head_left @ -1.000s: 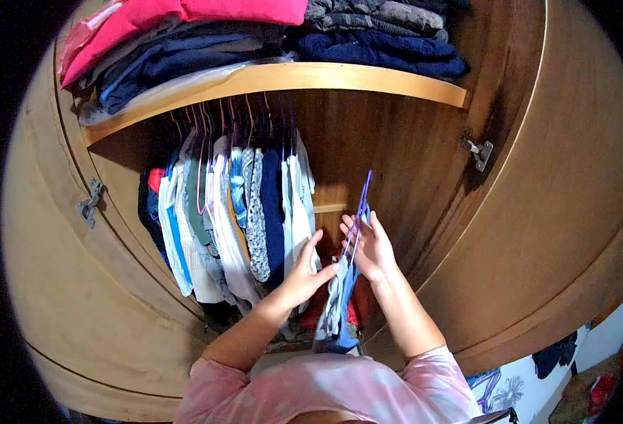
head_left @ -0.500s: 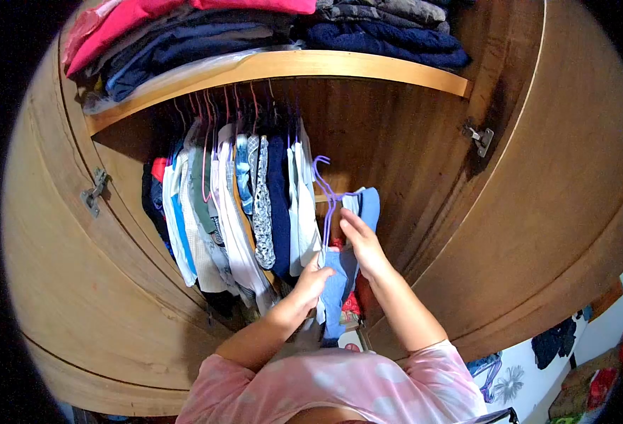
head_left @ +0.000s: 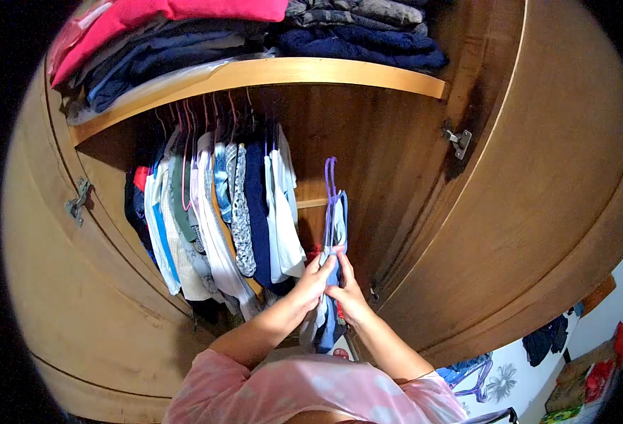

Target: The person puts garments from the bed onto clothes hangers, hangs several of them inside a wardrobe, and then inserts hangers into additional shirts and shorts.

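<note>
Light blue and grey garments (head_left: 330, 321) hang from purple hangers (head_left: 330, 177) in front of me, to the right of the row of hung clothes. My left hand (head_left: 317, 277) is closed on the cloth just below the hangers. From the right side, my right hand (head_left: 347, 290) presses the same garments, its fingers against the cloth near my left fingertips. The hooks of the hangers point up and rest on nothing.
Hung clothes (head_left: 212, 219) fill the left half of the wardrobe. Above them a wooden shelf (head_left: 283, 69) bears folded clothes (head_left: 361, 46). Open wooden doors (head_left: 523, 212) stand on both sides. Purple hangers (head_left: 477, 381) lie at the lower right on a white surface.
The garments on the purple hangers have turned edge-on and their spread side has folded in. My right hand has moved down and inward, onto the cloth beside my left hand.
</note>
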`<state>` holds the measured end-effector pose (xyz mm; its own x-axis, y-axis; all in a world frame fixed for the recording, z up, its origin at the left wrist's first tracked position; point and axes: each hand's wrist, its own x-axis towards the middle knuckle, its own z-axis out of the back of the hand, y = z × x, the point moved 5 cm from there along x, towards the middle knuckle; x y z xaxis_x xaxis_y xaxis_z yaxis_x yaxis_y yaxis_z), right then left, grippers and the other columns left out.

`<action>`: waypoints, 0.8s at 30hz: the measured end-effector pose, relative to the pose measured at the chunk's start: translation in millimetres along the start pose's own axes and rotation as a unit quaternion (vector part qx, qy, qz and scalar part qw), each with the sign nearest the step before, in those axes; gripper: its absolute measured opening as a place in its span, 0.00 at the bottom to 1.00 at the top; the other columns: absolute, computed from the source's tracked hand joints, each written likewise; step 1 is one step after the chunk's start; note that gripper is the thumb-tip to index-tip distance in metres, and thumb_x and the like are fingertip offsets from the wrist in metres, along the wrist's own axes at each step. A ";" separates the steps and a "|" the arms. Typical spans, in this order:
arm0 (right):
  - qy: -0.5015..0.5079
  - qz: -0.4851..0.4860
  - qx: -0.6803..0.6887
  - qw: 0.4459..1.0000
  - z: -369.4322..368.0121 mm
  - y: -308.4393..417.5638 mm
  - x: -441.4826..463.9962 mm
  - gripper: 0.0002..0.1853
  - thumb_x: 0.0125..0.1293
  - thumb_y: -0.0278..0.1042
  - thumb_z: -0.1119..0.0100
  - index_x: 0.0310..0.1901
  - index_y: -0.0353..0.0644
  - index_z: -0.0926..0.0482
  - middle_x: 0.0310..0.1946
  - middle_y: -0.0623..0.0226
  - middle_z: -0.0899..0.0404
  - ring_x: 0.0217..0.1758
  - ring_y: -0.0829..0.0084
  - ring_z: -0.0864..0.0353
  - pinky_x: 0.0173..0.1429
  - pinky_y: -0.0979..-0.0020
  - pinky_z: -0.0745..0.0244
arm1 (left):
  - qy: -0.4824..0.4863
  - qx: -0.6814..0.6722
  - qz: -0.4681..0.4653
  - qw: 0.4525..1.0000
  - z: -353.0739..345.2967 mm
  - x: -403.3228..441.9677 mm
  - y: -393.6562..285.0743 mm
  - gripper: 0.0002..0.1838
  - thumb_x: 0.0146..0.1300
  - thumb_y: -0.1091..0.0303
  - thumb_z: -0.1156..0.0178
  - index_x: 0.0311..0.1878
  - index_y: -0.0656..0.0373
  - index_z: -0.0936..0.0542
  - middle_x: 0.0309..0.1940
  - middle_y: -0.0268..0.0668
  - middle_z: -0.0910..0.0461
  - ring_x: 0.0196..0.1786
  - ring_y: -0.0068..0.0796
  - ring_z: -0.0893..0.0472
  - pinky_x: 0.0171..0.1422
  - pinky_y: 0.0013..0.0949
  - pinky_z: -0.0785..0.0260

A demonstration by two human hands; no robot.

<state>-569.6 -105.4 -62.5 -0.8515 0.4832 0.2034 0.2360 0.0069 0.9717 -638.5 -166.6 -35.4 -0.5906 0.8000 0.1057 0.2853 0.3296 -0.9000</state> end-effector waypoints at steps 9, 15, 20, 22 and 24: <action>-0.063 -0.065 0.161 0.983 33.9 9.7 26.0 0.37 0.43 0.18 0.51 0.63 0.44 0.31 0.65 0.62 0.42 0.69 0.66 0.44 0.67 0.72 0.43 | -0.044 -0.001 -0.015 0.999 14.3 34.2 0.6 0.22 0.71 0.61 0.52 0.64 0.60 0.34 0.61 0.37 0.32 0.63 0.26 0.33 0.68 0.30 0.45; -0.040 -0.063 0.194 0.978 42.9 54.0 42.3 0.40 0.44 0.15 0.57 0.66 0.47 0.35 0.55 0.68 0.29 0.44 0.76 0.25 0.47 0.80 0.31 | -0.041 -0.009 -0.036 0.998 19.0 75.2 -46.4 0.23 0.70 0.58 0.52 0.64 0.60 0.33 0.61 0.41 0.32 0.66 0.31 0.36 0.71 0.33 0.49; -0.039 -0.049 0.214 0.975 44.4 74.6 54.4 0.40 0.45 0.15 0.58 0.67 0.47 0.37 0.55 0.67 0.27 0.42 0.76 0.24 0.47 0.79 0.30 | -0.050 0.070 -0.103 0.991 19.0 116.1 -109.9 0.23 0.70 0.55 0.54 0.64 0.53 0.32 0.58 0.35 0.28 0.61 0.27 0.31 0.66 0.33 0.41; -0.033 -0.041 0.210 0.976 46.1 75.4 58.9 0.40 0.45 0.15 0.58 0.67 0.47 0.37 0.56 0.66 0.28 0.42 0.76 0.24 0.47 0.79 0.30 | -0.060 0.040 -0.107 0.992 24.8 137.7 -127.3 0.23 0.70 0.54 0.53 0.64 0.54 0.32 0.58 0.36 0.28 0.61 0.27 0.31 0.67 0.32 0.43; -0.028 -0.029 0.208 0.977 46.7 78.1 63.3 0.40 0.45 0.15 0.58 0.67 0.46 0.38 0.56 0.66 0.29 0.43 0.75 0.25 0.47 0.78 0.30 | -0.068 0.037 -0.121 0.990 28.7 153.7 -144.2 0.23 0.70 0.54 0.53 0.63 0.55 0.32 0.58 0.37 0.29 0.62 0.28 0.33 0.68 0.31 0.47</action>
<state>-583.2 -33.4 20.7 -0.8453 0.5181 0.1306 0.3670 0.3854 0.8466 -792.1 -105.6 98.5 -0.7331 0.6250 0.2683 0.0696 0.4614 -0.8845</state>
